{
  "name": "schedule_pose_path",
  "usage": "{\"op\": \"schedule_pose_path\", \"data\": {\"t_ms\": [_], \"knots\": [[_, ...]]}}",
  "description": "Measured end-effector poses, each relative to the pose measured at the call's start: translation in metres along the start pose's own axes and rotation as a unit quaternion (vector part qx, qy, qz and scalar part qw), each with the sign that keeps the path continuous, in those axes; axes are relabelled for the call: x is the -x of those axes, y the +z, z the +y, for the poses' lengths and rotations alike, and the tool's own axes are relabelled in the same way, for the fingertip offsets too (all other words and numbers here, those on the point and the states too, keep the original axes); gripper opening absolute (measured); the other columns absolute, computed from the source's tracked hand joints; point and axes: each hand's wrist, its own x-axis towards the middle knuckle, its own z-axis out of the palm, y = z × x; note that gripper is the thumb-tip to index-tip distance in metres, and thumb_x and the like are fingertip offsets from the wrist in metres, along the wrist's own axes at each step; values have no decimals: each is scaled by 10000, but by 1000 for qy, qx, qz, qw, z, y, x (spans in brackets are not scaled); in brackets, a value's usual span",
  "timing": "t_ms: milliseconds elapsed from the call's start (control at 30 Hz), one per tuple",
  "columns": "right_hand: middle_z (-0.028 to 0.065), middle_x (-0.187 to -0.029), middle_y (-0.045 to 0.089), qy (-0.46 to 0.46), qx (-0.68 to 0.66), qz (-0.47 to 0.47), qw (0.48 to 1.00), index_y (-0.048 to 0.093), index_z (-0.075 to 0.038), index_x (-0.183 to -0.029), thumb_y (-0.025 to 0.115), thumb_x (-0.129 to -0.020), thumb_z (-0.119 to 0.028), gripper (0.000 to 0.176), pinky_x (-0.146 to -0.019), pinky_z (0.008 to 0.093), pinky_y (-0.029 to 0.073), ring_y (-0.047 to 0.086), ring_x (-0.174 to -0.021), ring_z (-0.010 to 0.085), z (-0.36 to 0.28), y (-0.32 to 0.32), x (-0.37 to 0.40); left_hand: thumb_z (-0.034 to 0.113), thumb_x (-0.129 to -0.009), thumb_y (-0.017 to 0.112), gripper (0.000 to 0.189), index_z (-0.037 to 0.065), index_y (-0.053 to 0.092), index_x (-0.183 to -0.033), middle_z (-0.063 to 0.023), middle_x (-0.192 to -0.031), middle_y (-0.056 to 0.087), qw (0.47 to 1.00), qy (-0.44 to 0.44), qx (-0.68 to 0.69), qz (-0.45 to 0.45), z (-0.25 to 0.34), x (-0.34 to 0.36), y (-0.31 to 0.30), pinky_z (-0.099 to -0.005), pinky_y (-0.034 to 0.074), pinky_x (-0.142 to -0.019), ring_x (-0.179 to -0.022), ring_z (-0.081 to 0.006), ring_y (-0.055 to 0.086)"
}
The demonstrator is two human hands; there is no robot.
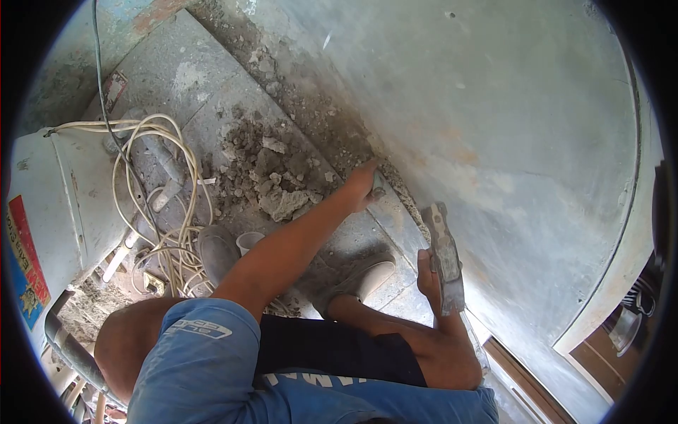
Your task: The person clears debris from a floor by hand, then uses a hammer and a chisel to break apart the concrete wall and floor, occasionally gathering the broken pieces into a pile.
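Hammer (443,260) held in the right hand's (429,278) closed grip, beside a grey wall (522,177). The left hand (362,185) grips a grey tool (379,185) near rubble (272,173).

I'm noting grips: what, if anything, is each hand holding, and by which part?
Right hand: a hammer, apparently by its hidden handle. Left hand: a grey object, the held part unclear.

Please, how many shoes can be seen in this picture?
2. One shoe is just left of the white cup; the other shoe is farther right, between that cup and the hammer. More could be hidden behind the body.
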Motion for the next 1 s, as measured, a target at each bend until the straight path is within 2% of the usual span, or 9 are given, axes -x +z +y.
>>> {"op": "schedule_pose_path", "data": {"t_ms": [133,200,333,400,533,600,733,867,1000], "knots": [[123,-582,534,-62,-49,12,997,549,-55,-714,679,-701,-109,141,-471,352,394,534,-503,295,-24,-12,-13,348,-935,455,259,99,455,-861,-44,-633,460,1000,-5,18,-13,-2,-3,-1,-303,333,-417,-526,-148,445],[116,-585,535,-5,-191,3,982,552,-57,-723,647,-745,-99,106,-481,347,393,536,-514,297,-15,8,-1,340,-937,448,253,100,459,-858,-45,-649,479,999,-4,36,-22,-2,-4,1,-304,342,-422,-518,-150,452],[126,-609,528,154,-24,-193,969,561,-53,-748,575,-769,-120,71,-496,423,421,554,-572,338,14,42,0,334,-938,445,250,99,467,-855,-51,-659,495,999,19,36,13,6,11,19,-308,348,-424,-507,-156,452],[142,-624,560,101,-28,-177,979,566,-39,-768,602,-775,-165,132,-520,417,434,580,-590,337,12,29,-2,314,-946,376,265,94,500,-1026,-69,-812,519,1000,28,-14,2,-2,0,9,-368,481,-665,-742,-226,565],[155,-640,593,17,-79,-81,993,572,-24,-811,644,-774,-221,213,-547,410,448,600,-599,336,-15,-2,0,314,-948,372,284,94,512,-1060,-70,-874,545,998,-12,-60,4,-6,-13,-1,-379,480,-703,-779,-217,570],[176,-664,598,56,-144,-75,985,572,-19,-822,649,-763,-220,223,-558,412,447,589,-610,367,18,29,18,330,-942,440,258,100,497,-838,-61,-689,522,999,4,6,40,-4,-6,7,-310,381,-445,-541,-179,491],[232,-741,604,169,-38,-200,965,579,-10,-847,619,-766,-198,208,-587,412,455,579,-674,433,18,50,-6,332,-941,444,258,103,486,-829,-62,-682,514,998,30,20,42,10,17,29,-320,359,-412,-493,-174,460],[214,-708,600,51,-63,-168,982,567,5,-847,625,-778,-207,230,-594,407,471,603,-641,391,6,26,5,330,-950,421,261,102,490,-843,-59,-666,490,999,12,47,4,1,-7,9,-345,354,-394,-448,-181,422],[168,-604,551,-78,-159,27,984,606,-42,-831,572,-772,-94,86,-524,451,441,569,-566,359,4,37,7,327,-956,401,268,99,488,-845,-58,-647,476,999,10,46,11,-3,-6,10,-340,352,-388,-447,-181,428]]}}
